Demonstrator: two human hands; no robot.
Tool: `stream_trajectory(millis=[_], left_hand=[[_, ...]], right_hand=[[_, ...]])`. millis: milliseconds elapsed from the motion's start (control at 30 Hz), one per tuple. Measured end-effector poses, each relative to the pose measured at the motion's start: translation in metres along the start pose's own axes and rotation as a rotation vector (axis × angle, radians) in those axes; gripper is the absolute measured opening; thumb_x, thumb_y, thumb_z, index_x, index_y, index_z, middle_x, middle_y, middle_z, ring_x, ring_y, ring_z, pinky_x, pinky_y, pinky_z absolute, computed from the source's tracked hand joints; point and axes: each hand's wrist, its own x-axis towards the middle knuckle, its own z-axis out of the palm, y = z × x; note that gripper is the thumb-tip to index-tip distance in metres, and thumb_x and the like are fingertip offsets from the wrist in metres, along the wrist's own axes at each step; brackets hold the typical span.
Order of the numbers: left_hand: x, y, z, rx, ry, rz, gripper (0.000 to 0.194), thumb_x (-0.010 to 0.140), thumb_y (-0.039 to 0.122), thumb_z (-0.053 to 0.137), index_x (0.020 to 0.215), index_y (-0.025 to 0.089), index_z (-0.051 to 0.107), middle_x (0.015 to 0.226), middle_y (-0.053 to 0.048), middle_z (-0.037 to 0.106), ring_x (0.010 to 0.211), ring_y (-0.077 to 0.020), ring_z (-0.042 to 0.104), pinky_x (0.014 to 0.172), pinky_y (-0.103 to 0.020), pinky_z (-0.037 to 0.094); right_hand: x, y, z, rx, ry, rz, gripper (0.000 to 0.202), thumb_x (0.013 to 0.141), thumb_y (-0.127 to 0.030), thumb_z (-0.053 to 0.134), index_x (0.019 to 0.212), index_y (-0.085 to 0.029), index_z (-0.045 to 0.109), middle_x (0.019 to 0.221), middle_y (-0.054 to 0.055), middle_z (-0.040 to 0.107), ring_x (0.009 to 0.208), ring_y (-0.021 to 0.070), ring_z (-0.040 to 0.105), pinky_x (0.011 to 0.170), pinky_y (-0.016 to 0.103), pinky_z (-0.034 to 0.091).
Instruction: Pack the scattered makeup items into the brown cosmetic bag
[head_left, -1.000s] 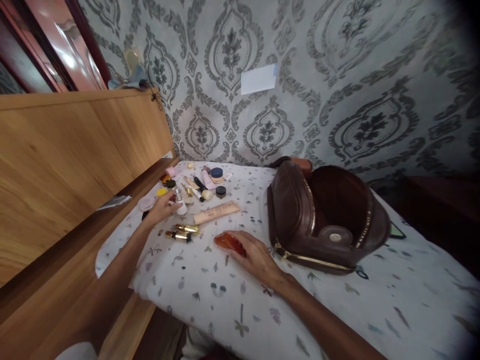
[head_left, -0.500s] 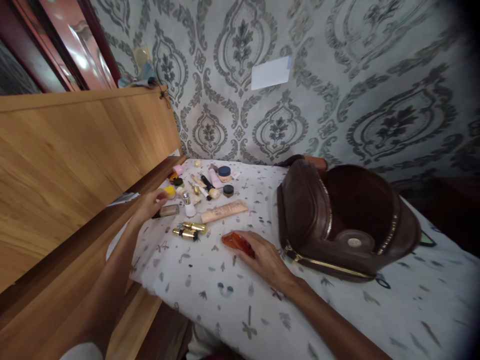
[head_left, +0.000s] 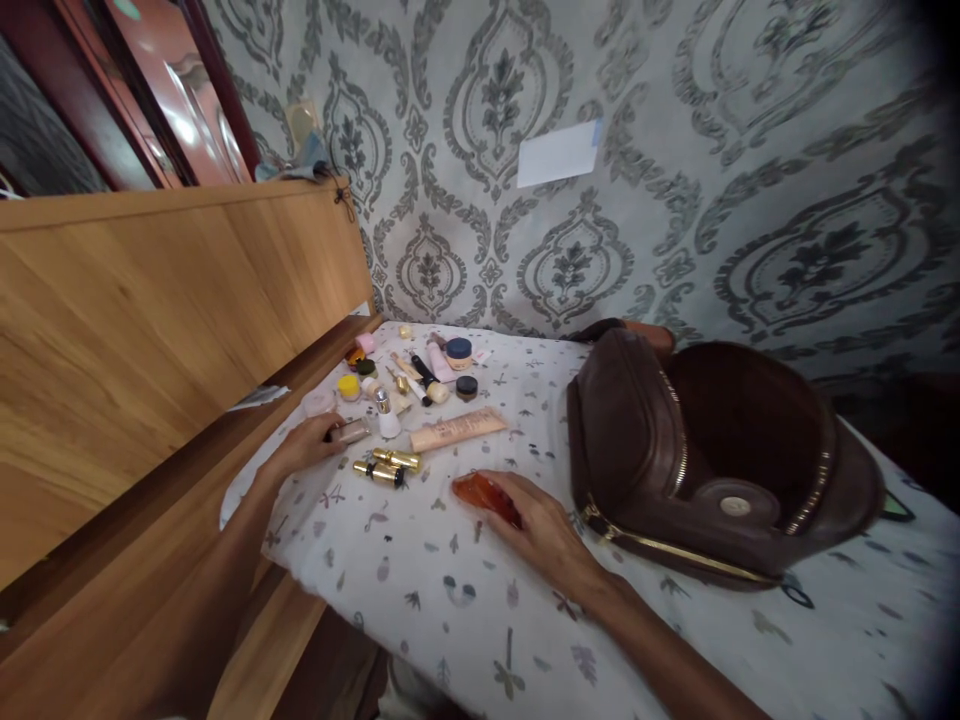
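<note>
My right hand [head_left: 544, 530] is closed around an amber-orange translucent object [head_left: 484, 495] just above the patterned sheet. At the left, my left hand [head_left: 306, 445] has its fingers at the dark cap end of a small clear bottle [head_left: 351, 431]; its fingers are closed on that end. Two gold-and-black tubes [head_left: 379, 472] lie between the hands. Beyond them are a peach squeeze tube [head_left: 459, 429], a white bottle with a silver top [head_left: 387, 415], a yellow-lidded jar [head_left: 349, 387], a dark round jar [head_left: 466, 387] and a blue-lidded jar [head_left: 459, 352].
An open brown leather bag [head_left: 637, 450] stands at the right on the patterned sheet [head_left: 480, 640]. A wooden board [head_left: 187, 290] runs along the left. The papered wall [head_left: 487, 260] rises behind. Several more small cosmetics lie near the board's far end.
My left hand has moved from beside the yellow-lidded jar down to the clear bottle and closed on its cap end. My right hand still holds the amber object. The view has shifted slightly.
</note>
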Motion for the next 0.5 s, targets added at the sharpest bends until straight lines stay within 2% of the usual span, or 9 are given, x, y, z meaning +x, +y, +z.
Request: stream_trajectory(millis=[167,233,333,400,500], left_hand=[[0.007,-0.008,-0.003,-0.053,-0.038,0.068,0.036,0.081,0.049,0.059,0.104,0.024,0.068,0.100,-0.003,0.071,0.089,-0.0219,0.064,0.078,-0.030,0.050],[0.019,-0.012,-0.004,-0.040,0.017,0.045,0.038,0.088,0.048,0.050,0.109,0.021,0.067,0.104,-0.005,0.070,0.092,-0.0224,0.064,0.081,-0.032,0.051],[0.043,-0.016,-0.005,0.032,0.145,-0.029,0.039,0.091,0.039,0.045,0.120,0.019,0.061,0.116,-0.010,0.066,0.108,-0.0271,0.059,0.095,-0.040,0.046],[0.060,-0.016,-0.005,0.088,0.201,-0.084,0.042,0.090,0.035,0.048,0.127,0.020,0.057,0.124,-0.013,0.061,0.119,-0.0314,0.053,0.103,-0.045,0.039],[0.080,-0.014,-0.004,0.137,0.193,-0.145,0.047,0.085,0.037,0.058,0.130,0.023,0.055,0.128,-0.013,0.061,0.122,-0.0362,0.050,0.102,-0.048,0.038]], right_hand=[[0.000,0.000,0.000,0.002,0.019,-0.007,0.038,0.090,-0.032,0.053,0.126,-0.019,0.061,0.121,0.011,0.070,0.107,0.0263,0.067,0.093,0.043,0.055],[0.000,0.000,0.000,0.004,0.015,0.000,0.038,0.091,-0.032,0.054,0.125,-0.020,0.061,0.121,0.010,0.070,0.107,0.0262,0.067,0.093,0.043,0.055],[0.001,-0.002,-0.001,0.012,0.017,-0.006,0.037,0.090,-0.033,0.054,0.125,-0.022,0.062,0.120,0.009,0.071,0.106,0.0256,0.068,0.093,0.043,0.055],[0.001,-0.003,-0.002,0.013,0.022,-0.010,0.037,0.089,-0.031,0.055,0.125,-0.022,0.062,0.120,0.009,0.071,0.106,0.0256,0.068,0.093,0.043,0.055],[0.000,-0.003,-0.003,0.006,0.020,-0.007,0.038,0.090,-0.031,0.055,0.125,-0.023,0.062,0.121,0.009,0.071,0.107,0.0257,0.068,0.093,0.042,0.055]])
